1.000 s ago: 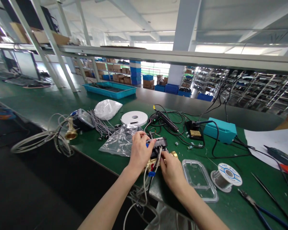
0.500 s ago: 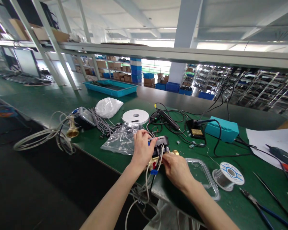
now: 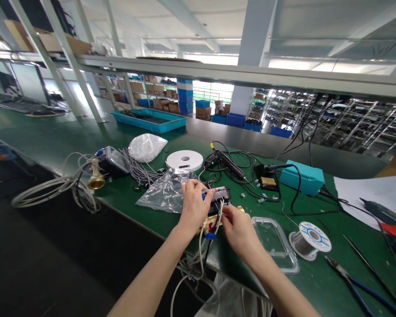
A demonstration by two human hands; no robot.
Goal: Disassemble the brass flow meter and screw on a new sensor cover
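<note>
Brass valve assy (image 3: 211, 226) w/ black electronics housing (image 3: 217, 194) on top, held up at front edge of green bench top (image 3: 66, 141), just R of clear poly bag (image 3: 163, 193).

Grip:
- Left hand (image 3: 194, 207): fingers wrapped over housing, clamped on it.
- Right hand (image 3: 239, 232): fingers and thumb together by brass body and white wires (image 3: 219, 215); cannot tell which they close on.

On assy: blue connector (image 3: 210, 236) on wires below housing, wires hanging past bench edge.

Bench, R side:
- clear plastic lid (image 3: 275, 244), just beside right hand
- solder spool (image 3: 310, 241)
- teal soldering station (image 3: 302, 178), black cord
- soldering iron (image 3: 277, 167) in holder (image 3: 267, 180)
- black soldering pen (image 3: 229, 164) amid tangled black cables (image 3: 244, 160)
- blue-handled pliers (image 3: 353, 284)
- tweezers (image 3: 369, 266)
- white paper sheet (image 3: 366, 198)

Bench, L side:
- white disc (image 3: 185, 160)
- white poly bag (image 3: 147, 147)
- grey wire bundle (image 3: 137, 167)
- black unit w/ clear cover (image 3: 110, 162)
- second brass fitting (image 3: 95, 178), on coiled grey cable (image 3: 53, 191)

Far bench: teal tray (image 3: 148, 121). Beyond: cartons, blue crates (image 3: 185, 94), racking approx. full width.
</note>
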